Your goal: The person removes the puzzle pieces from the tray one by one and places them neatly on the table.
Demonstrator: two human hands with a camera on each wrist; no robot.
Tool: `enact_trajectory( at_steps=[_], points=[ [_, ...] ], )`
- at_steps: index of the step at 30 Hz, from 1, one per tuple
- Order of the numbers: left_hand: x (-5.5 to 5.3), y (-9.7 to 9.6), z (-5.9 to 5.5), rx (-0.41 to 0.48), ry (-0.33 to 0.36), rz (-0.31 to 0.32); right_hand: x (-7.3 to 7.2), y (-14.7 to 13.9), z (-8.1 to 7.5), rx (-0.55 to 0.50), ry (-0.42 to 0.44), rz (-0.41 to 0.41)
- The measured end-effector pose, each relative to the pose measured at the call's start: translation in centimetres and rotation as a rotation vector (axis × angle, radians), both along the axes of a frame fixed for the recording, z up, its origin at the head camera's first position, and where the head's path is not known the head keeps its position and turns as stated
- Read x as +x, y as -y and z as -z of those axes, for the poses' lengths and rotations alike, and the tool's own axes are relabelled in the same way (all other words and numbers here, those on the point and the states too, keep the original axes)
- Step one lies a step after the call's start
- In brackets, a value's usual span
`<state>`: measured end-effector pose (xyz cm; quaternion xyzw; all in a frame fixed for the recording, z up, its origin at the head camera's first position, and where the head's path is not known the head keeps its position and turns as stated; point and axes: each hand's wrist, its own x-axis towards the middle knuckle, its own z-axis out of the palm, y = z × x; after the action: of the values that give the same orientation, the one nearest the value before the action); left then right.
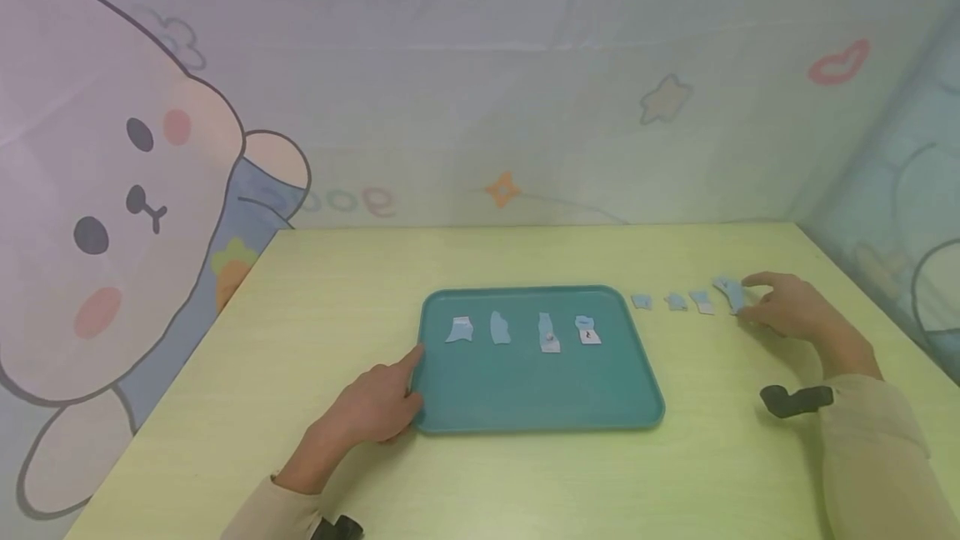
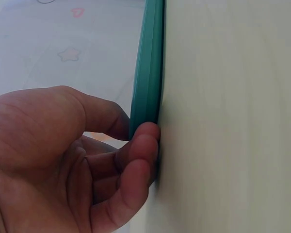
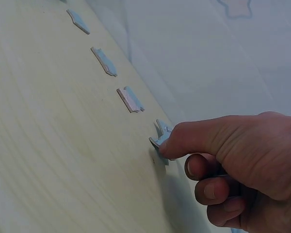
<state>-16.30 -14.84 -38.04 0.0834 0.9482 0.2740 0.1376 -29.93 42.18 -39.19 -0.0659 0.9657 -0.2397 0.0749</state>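
At the far right of the table, my right hand (image 1: 787, 307) pinches a light blue puzzle piece (image 1: 730, 294), the thumb at its lower end and the index finger at its upper end. In the right wrist view this piece (image 3: 161, 135) tilts above its shadow, and the other fingers (image 3: 211, 191) are curled beside it. My left hand (image 1: 375, 398) holds the left edge of a teal tray (image 1: 525, 394). The left wrist view shows its thumb and fingers around the tray rim (image 2: 149, 73). Several blue and white puzzle pieces lie in a row on the tray, one of them narrow and plain blue (image 1: 499, 328).
Between the tray and my right hand, three more puzzle pieces lie on the pale table (image 1: 570, 482): a small one (image 1: 641, 301), a middle one (image 1: 676, 302) and one with a white end (image 1: 702, 302). A printed cloth (image 1: 465, 107) hangs behind the table.
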Motion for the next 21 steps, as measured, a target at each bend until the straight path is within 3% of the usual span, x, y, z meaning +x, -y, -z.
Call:
enact_trajectory(
  at_steps=[14, 21],
  points=[
    [0.0, 0.0, 0.1, -0.001, -0.006, 0.0, 0.1, 0.3, -0.2, -0.009, 0.004, 0.002],
    [0.1, 0.0, 0.0, -0.002, -0.009, 0.001, 0.4, 1.0, -1.6, -0.009, -0.034, 0.004]
  ],
)
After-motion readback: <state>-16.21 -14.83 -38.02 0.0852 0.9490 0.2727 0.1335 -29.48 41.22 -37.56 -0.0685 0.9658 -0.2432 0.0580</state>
